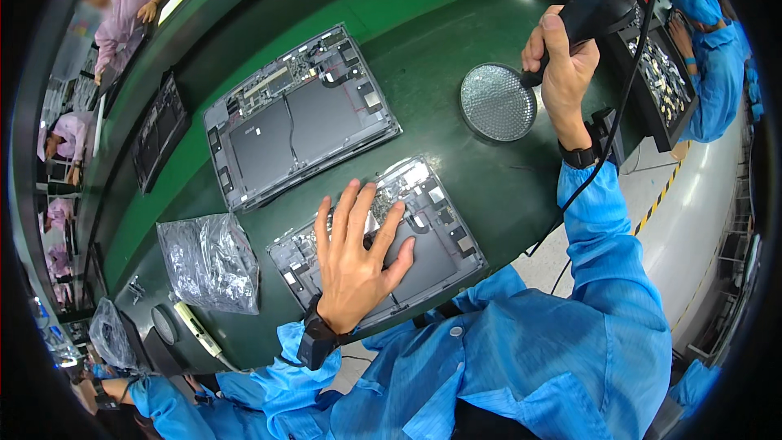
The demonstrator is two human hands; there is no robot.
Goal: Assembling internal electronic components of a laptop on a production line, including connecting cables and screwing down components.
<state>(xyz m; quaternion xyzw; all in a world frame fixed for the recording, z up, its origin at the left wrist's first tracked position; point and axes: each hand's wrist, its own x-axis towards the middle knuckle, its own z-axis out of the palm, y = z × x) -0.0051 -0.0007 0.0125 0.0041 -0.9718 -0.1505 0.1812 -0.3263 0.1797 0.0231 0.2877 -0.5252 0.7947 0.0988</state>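
on my feed the green bench (489, 187) takes up the most room, and i measure everything from the near laptop (440, 253), an opened base lying under the left hand with its inner boards bared. just beyond it i have the far laptop (301, 134), which looks slightly bigger, also uncovered, with a dark cable running over its grey panels. to the left of the near laptop i see a crinkled grey bag (208, 265), see-through and lying flat. well off to its right, past the far side, is a black tray (681, 129) of small metal pieces. also to its right and beyond, i see the black corded tool (599, 12), with the right hand (562, 69) wrapped firmly around it above the bench. the left hand (358, 265) is wide, palm down and fingers spread over the near laptop; i can't tell whether anything sits beneath the palm. beyond the near laptop and to its right is a round dimpled dish (497, 102); i can't tell whether the tool's lower end touches its rim. last, left of the near laptop, past the bag's nearer edge, lies a slim pale tool (195, 327).
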